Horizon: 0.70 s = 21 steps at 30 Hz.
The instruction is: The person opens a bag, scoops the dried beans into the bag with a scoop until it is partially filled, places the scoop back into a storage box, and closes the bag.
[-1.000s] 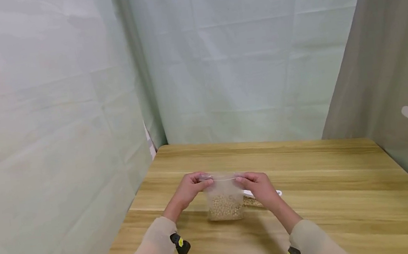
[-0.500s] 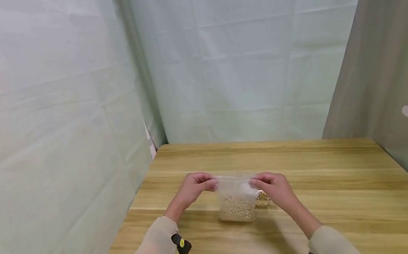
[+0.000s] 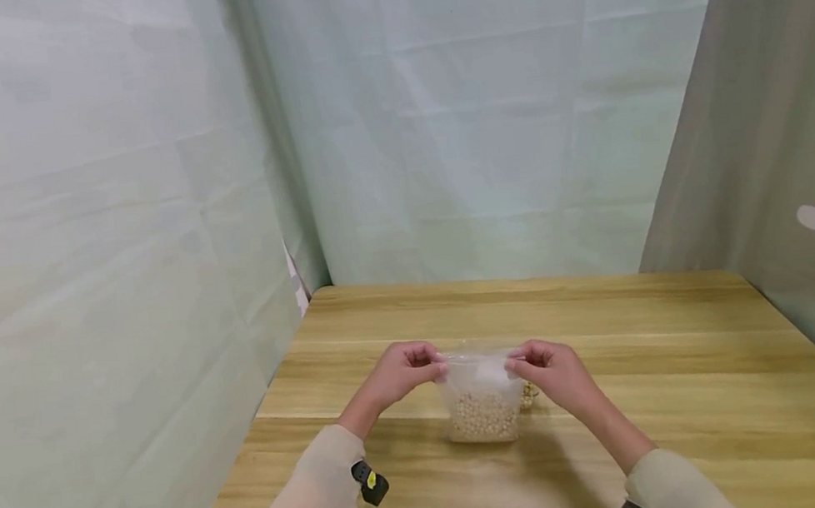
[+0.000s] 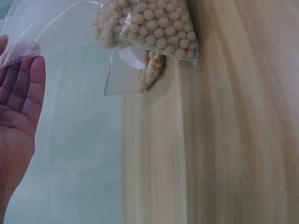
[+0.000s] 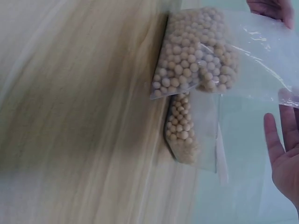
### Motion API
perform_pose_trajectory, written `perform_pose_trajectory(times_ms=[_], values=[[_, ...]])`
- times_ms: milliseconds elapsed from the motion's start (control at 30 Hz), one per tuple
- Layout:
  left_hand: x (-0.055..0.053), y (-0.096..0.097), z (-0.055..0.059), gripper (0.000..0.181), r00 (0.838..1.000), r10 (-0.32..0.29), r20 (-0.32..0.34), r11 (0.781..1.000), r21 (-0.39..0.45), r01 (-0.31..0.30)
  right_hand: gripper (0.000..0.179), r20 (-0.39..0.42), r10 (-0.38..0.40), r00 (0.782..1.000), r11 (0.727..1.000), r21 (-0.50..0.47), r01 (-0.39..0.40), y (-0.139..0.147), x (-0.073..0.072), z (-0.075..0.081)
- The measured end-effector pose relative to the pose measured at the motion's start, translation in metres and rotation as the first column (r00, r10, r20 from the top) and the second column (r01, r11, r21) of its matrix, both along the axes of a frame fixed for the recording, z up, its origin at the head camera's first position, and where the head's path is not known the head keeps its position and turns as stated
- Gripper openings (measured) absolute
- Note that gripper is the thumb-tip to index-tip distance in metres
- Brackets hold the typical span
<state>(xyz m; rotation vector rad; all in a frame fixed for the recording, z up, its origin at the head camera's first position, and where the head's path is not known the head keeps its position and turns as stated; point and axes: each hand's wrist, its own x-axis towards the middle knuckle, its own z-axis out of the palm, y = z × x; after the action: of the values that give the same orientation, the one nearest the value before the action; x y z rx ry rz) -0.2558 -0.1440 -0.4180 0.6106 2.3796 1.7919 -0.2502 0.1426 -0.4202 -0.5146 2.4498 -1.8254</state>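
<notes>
Upright over the table is a clear zip bag whose lower part is filled with round beige balls. My left hand pinches the left end of its mouth between thumb and fingers. At the opposite end, my right hand pinches the other top corner. Close behind the bag stands a clear container that also holds beige balls, mostly covered by the bag and right hand in the head view. A slim white piece shows beside that container in the right wrist view.
The wooden table extends to both sides and beyond the hands. Pale green cloth hangs behind it and on the left. A grey curtain with white flowers hangs on the right.
Both hands have carried the bag to the right, and it now covers more of the container. The white handle seen to the right a second ago is hidden in the head view.
</notes>
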Motion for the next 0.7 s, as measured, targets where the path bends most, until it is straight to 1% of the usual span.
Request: perform_pose_trajectory(times_ms=[67,133,300,400,533,633,700], values=[[0.0,0.001,0.002,0.011,1.0,0.0,0.013,1.0,-0.011,0.0,0.021,-0.001,0.032,1.0,0.999,0.009,-0.032,-0.001,-0.001,0.002],[0.001,0.002,0.003,0.011,1.0,0.002,0.015,1.0,-0.021,-0.002,0.018,-0.014,0.045,0.999,0.999,0.023,-0.045,-0.001,-0.001,0.004],[0.005,0.007,0.006,0.011,1.0,-0.017,-0.025,0.999,-0.05,0.015,0.013,-0.052,0.019,0.998,1.0,0.024,-0.017,0.0,0.002,0.007],[0.004,0.01,0.007,0.009,0.999,-0.025,-0.039,0.998,-0.057,0.023,0.014,-0.041,0.009,0.999,1.0,0.001,-0.009,0.0,0.003,0.007],[0.003,0.013,0.01,0.01,0.998,-0.04,-0.044,0.994,-0.108,0.035,0.021,-0.007,0.022,1.0,1.0,0.01,-0.022,0.0,0.003,0.007],[0.002,0.017,0.013,0.013,0.998,-0.054,-0.041,0.989,-0.141,0.047,0.022,-0.015,0.047,0.999,0.998,0.03,-0.047,-0.002,0.001,0.007],[0.002,0.019,0.015,0.013,0.998,-0.056,-0.038,0.988,-0.144,0.05,0.018,-0.036,0.06,0.998,0.998,0.033,-0.058,-0.003,-0.001,0.007]])
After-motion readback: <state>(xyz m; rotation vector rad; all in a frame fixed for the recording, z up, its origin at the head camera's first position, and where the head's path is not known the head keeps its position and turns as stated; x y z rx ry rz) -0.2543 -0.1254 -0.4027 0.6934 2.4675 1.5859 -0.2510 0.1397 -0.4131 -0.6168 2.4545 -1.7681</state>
